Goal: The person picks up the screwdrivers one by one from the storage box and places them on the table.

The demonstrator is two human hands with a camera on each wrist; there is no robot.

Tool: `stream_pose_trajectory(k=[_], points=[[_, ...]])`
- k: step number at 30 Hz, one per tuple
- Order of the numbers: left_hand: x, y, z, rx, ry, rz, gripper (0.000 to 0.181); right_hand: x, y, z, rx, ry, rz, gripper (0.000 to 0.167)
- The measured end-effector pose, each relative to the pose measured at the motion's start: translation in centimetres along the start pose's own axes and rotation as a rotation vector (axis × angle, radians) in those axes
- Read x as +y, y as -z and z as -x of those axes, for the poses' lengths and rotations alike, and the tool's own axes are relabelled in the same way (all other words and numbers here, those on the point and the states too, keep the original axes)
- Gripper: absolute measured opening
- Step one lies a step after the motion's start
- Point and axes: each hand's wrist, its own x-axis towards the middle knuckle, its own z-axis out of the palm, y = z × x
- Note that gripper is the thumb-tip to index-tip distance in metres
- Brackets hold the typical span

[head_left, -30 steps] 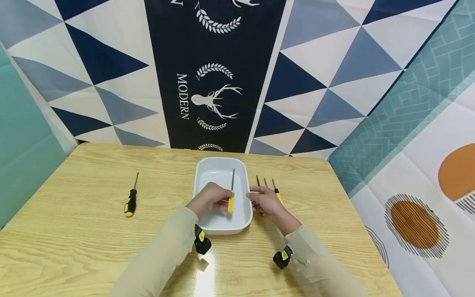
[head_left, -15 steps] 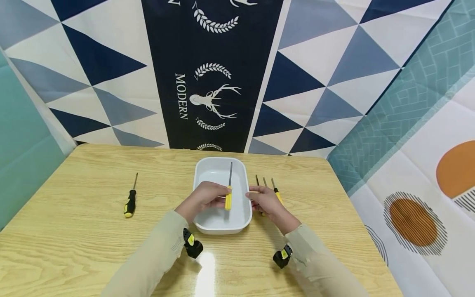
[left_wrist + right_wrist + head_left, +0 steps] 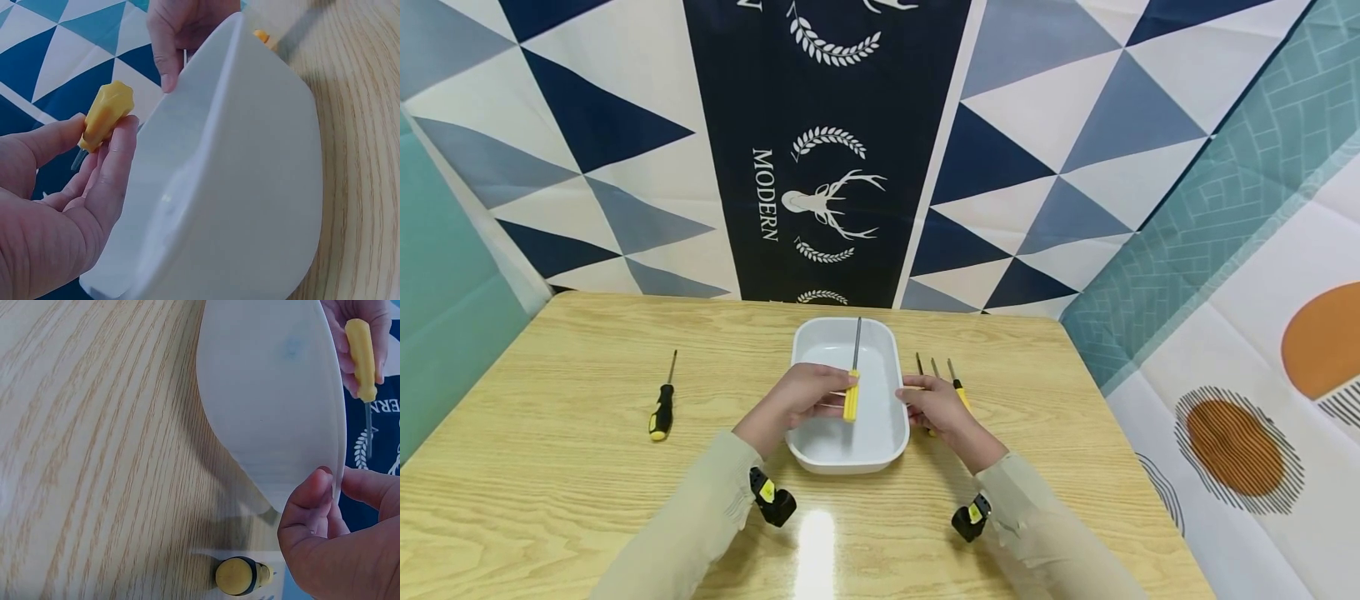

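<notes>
My left hand [image 3: 808, 390] pinches a screwdriver [image 3: 851, 400] by its yellow handle, above the white basin [image 3: 880, 442]. The shaft points away from me, and the left wrist view shows the yellow handle end [image 3: 107, 114] between thumb and fingers. On the basin's right side, my right hand [image 3: 936, 404] grips the rim. In the right wrist view, thumb and fingers of that hand [image 3: 350, 544] lie on either side of the basin wall [image 3: 269, 394].
Left of the basin lies a black and yellow screwdriver [image 3: 662, 412]. Three more screwdrivers [image 3: 962, 396] lie just right of it, partly hidden by my right hand. The wooden table [image 3: 580, 500] meets a patterned cloth backdrop [image 3: 820, 275] at the back.
My left hand has moved left and slightly away from me across the basin, carrying the yellow-handled screwdriver. The right hand stays at the rim.
</notes>
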Motion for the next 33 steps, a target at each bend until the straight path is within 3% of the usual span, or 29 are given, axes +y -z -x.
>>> stream_pose_trajectory(k=[11, 22, 29, 33], points=[[0.7, 2.3, 1.5, 0.034, -0.033, 0.005, 0.035, -0.2, 0.0, 0.2, -0.009, 0.004, -0.009, 0.041], [0.5, 5.0, 2.4, 0.029, -0.06, 0.003, 0.044, -2.5, -0.4, 2.8, -0.019, -0.001, 0.011, 0.042], [0.6, 6.3, 3.1, 0.016, -0.076, 0.045, 0.047, -2.1, -0.3, 2.5, -0.017, -0.004, 0.006, 0.042], [0.5, 6.9, 3.3, 0.019, -0.078, 0.057, 0.051, -1.3, -0.1, 1.4, -0.017, -0.005, 0.008, 0.042]])
